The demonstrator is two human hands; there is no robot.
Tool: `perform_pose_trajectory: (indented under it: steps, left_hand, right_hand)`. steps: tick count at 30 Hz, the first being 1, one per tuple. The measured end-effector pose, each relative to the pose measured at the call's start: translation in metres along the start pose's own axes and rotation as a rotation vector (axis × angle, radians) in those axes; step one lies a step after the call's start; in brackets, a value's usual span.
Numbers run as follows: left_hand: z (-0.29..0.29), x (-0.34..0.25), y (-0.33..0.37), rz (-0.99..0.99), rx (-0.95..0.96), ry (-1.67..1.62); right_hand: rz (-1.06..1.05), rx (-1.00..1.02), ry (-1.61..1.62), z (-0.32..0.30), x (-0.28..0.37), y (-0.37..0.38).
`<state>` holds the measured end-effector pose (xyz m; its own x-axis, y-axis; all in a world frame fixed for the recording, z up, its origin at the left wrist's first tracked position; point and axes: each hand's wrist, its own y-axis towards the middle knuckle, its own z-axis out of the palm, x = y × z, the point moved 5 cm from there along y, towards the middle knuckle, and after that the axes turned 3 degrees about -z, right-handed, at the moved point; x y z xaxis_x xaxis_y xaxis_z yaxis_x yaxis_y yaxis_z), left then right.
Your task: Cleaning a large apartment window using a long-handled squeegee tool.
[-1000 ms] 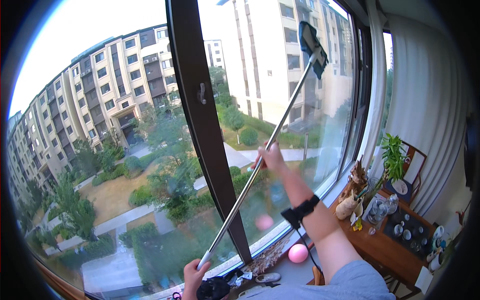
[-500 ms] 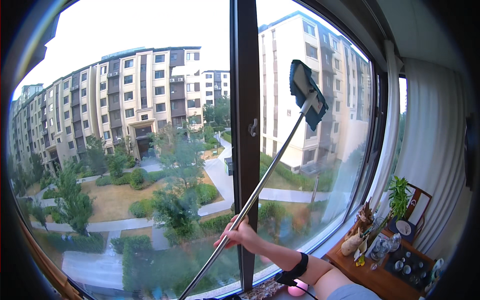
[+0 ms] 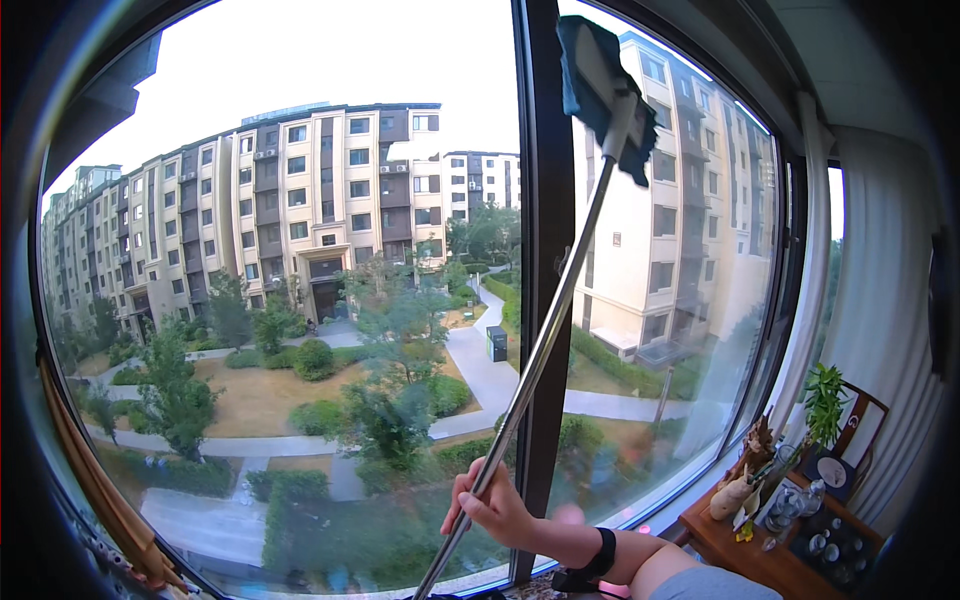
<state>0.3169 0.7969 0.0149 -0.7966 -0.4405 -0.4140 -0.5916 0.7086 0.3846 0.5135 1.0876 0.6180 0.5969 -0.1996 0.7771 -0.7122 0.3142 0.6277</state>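
A flat mop with a long silver pole [image 3: 540, 365] runs diagonally across the view, from the lower edge up to the right. My right hand [image 3: 497, 508] is closed around the pole, low down in front of the window. At the top, the mop's flat head [image 3: 608, 88], covered with a dark teal cloth, is tilted against the upper part of the right window pane [image 3: 690, 330], beside the dark upright frame [image 3: 545, 300]. A black band circles my right wrist. The pole's lower end leaves the picture, and my left hand is out of view.
To the right stands a wooden table [image 3: 705, 520] with a vase, glass jars and small cups. A green plant [image 3: 824, 400] rises behind it. White curtains [image 3: 880, 260] hang at the far right, and an orange-brown curtain [image 3: 110, 490] lies along the left edge.
The mop head has gone up the right pane and nearer the upright frame. My right hand still grips the pole, which now stands steeper. The view has shifted slightly.
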Motion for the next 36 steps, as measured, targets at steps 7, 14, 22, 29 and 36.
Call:
perform_pose_trajectory:
  steps: [7,14,22,29,36]
  left_hand:
    - [0.048,0.005,-0.031,0.323,-0.011,0.272]
    - [-0.148,-0.141,0.081,-0.214,0.401,-0.81]
    - [-0.166,-0.249,0.219,-0.133,0.135,-0.987]
    - [-0.225,-0.352,0.267,-0.087,0.13,-0.936]
    - [-0.216,-0.368,0.264,-0.072,0.14,-0.849]
  right_hand:
    - [0.134,0.07,-0.163,0.032,-0.001,0.015]
    - [0.222,-0.005,-0.29,0.008,0.006,0.052]
    - [-0.191,-0.155,-0.381,-0.06,0.093,0.16]
    - [-0.296,-0.305,-0.706,-0.111,0.165,0.211]
    - [-0.235,-0.272,-0.589,-0.109,0.176,0.2]
